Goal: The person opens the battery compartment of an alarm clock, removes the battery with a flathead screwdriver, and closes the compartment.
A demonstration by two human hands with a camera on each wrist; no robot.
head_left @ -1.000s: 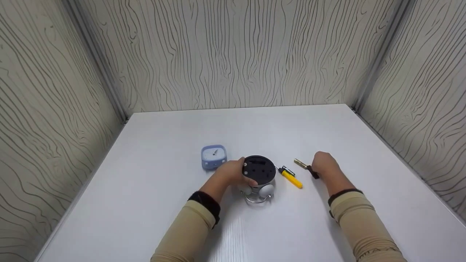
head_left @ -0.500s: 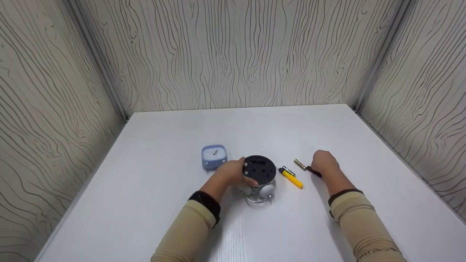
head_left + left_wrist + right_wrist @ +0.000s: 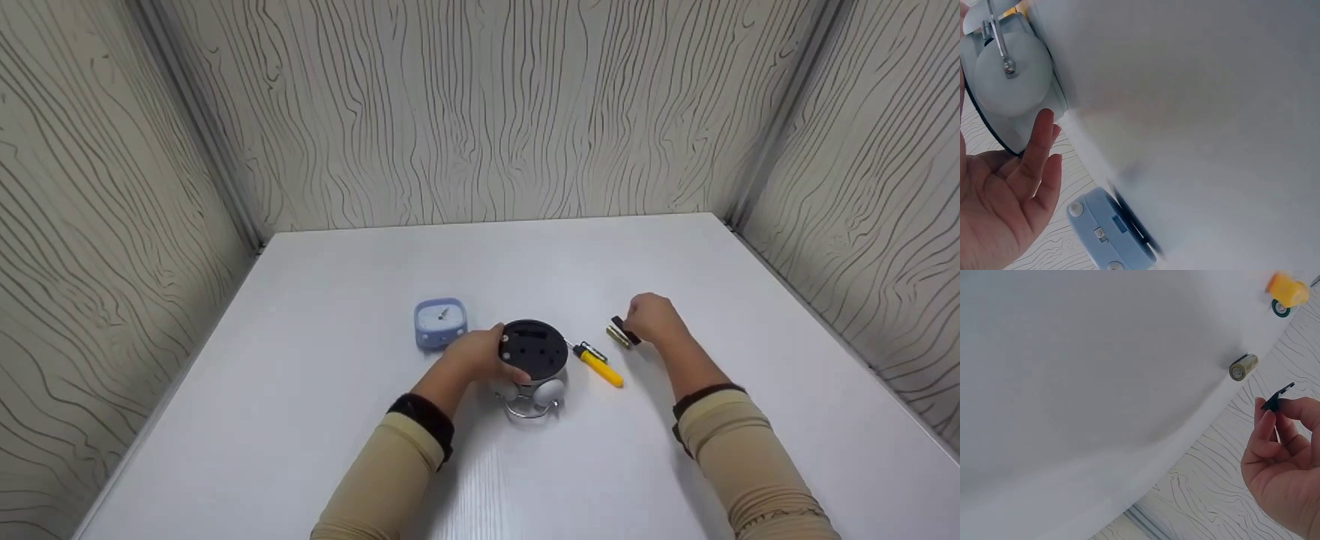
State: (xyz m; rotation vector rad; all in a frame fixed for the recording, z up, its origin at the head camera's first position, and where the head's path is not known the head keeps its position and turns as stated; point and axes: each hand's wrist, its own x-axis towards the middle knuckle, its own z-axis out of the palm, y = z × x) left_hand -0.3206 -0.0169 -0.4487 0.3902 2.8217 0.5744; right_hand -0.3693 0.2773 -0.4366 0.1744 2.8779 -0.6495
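Observation:
A twin-bell alarm clock [image 3: 534,352] lies face down, its black back with an open battery slot turned up and its bells toward me. My left hand [image 3: 480,354] grips it from the left side, with the thumb at the near rim; the left wrist view shows the pale bell [image 3: 1013,73] close above the fingers. My right hand [image 3: 654,319] pinches a small, flat black battery cover [image 3: 1278,397] between thumb and fingertips. In the head view the cover is just behind a gold battery [image 3: 619,338] on the white table.
A yellow-handled screwdriver [image 3: 601,369] lies right of the twin-bell clock, its tip toward it. Beside the screwdriver is a dark green battery [image 3: 594,351]. A small blue alarm clock [image 3: 440,322] stands behind my left wrist. Wood-patterned walls [image 3: 495,112] enclose the white table [image 3: 337,300].
My right hand has moved left and farther from me, carrying the black battery cover from the near side of the gold battery to behind it. The left hand and clock stay put.

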